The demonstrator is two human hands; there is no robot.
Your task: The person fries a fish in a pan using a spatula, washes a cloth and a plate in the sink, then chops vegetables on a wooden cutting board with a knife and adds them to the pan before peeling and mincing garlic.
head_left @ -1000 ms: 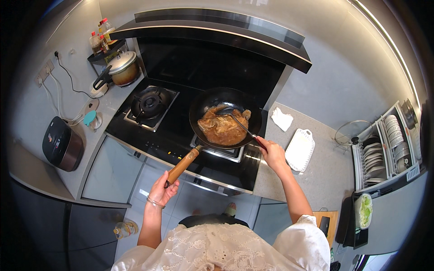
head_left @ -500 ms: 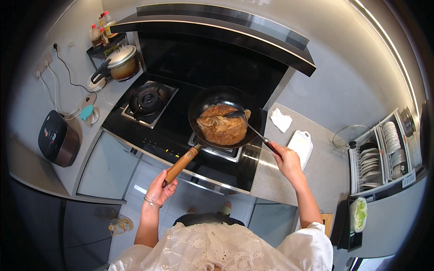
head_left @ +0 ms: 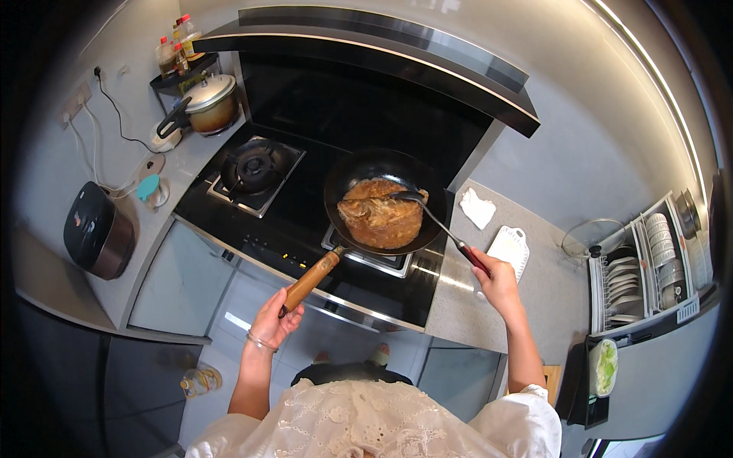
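A black wok (head_left: 385, 162) sits on the right burner. In it lies what looks like a browned fish (head_left: 374, 208) in thick brown sauce. My left hand (head_left: 276, 319) is closed around the end of the wok's wooden handle (head_left: 311, 280), near the counter's front edge. With my right hand (head_left: 498, 284) I grip a cooking spatula (head_left: 437, 221) by its dark red grip. Its dark blade rests on the food near the right side of the wok, and the shaft slants over the rim.
The left burner (head_left: 257, 166) carries no pan. A pressure cooker (head_left: 210, 105) and rice cooker (head_left: 98, 230) stand left. On the right counter are a crumpled white cloth (head_left: 477, 208), a white slotted tray (head_left: 510, 250) and a dish rack (head_left: 643, 263). The range hood (head_left: 366, 42) juts out above.
The spatula's blade has slid slightly right across the food, and my right hand has moved a little right and toward me. My left hand keeps its hold. The whole view has shifted slightly.
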